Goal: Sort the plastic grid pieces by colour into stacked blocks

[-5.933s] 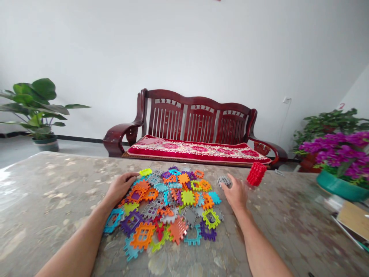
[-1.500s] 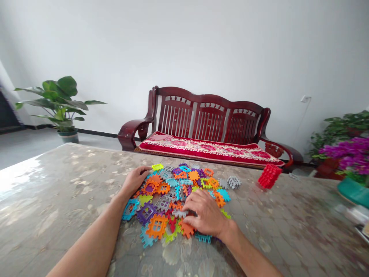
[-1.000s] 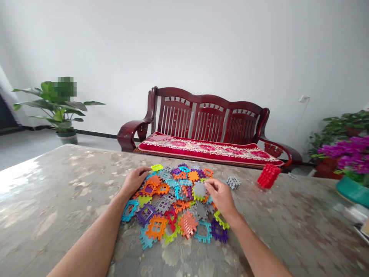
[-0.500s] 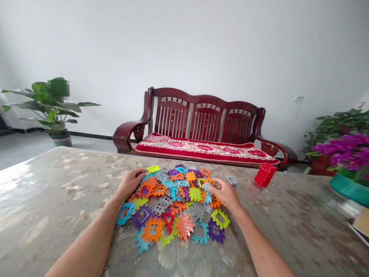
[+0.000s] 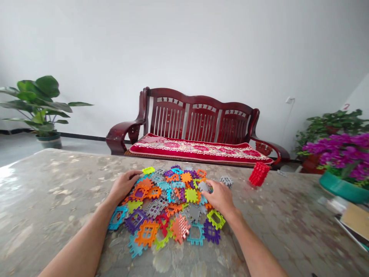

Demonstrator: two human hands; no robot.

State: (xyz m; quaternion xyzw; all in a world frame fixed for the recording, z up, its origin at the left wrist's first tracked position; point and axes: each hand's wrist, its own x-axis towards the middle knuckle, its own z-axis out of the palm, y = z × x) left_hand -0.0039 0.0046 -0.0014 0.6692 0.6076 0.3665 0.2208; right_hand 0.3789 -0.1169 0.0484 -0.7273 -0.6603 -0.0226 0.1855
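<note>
A heap of flat, toothed plastic tiles (image 5: 170, 204) in orange, purple, teal, green, grey and red lies on the marbled table (image 5: 57, 200). My left hand (image 5: 122, 187) rests palm down on the heap's left edge, fingers spread over orange and teal tiles. My right hand (image 5: 220, 197) hovers over the heap's right side, pinching a small grey tile (image 5: 203, 186) between thumb and fingers. A separate stack of grey tiles (image 5: 226, 181) lies just beyond the right hand. Farther right stands a red block built of tiles (image 5: 258, 173).
A teal bowl of purple flowers (image 5: 341, 165) and some books (image 5: 353, 221) sit at the table's right edge. Behind the table stand a dark wooden bench with a red cushion (image 5: 196, 132), a leafy potted plant (image 5: 40, 109) at left, and green plants (image 5: 328, 125) at right.
My right hand dug into the heap, lifted out a grey tile and carried it toward the far right of the heap. My left hand stayed put. The view panned slightly.
</note>
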